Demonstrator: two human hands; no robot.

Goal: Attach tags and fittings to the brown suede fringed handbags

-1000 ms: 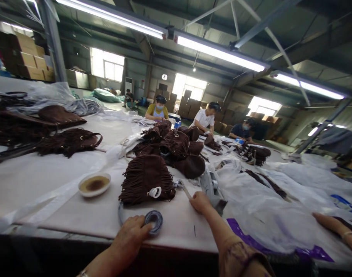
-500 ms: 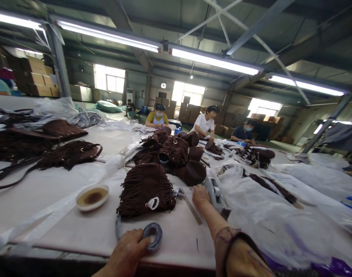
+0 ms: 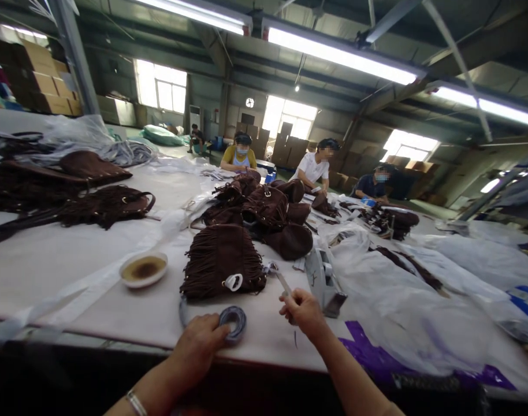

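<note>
My left hand (image 3: pixel 201 341) is closed on a dark grey roll of tape (image 3: pixel 233 325) near the table's front edge. A loose grey strip (image 3: pixel 183 312) curves up from behind that hand toward the bag. My right hand (image 3: pixel 305 312) pinches a thin, flat, strip-like tool (image 3: pixel 282 282), whose far end points at a small shiny item (image 3: pixel 271 267) beside the bag; its exact kind is unclear. Between and beyond my hands lies a dark brown fringed bag (image 3: pixel 223 260) with a white ring (image 3: pixel 234 282) on its lower edge.
A grey tape dispenser (image 3: pixel 324 283) stands right of my right hand. To the left is a white dish (image 3: pixel 143 270) of brownish liquid. More brown bags (image 3: pixel 268 208) are piled behind. Plastic sheeting (image 3: pixel 402 306) covers the right side. Several people (image 3: pixel 313 167) work across the table.
My right hand has come back from beside the dispenser and taken hold of the flat strip-like tool that lay on the table. My left hand stays on the roll. The view has tilted down.
</note>
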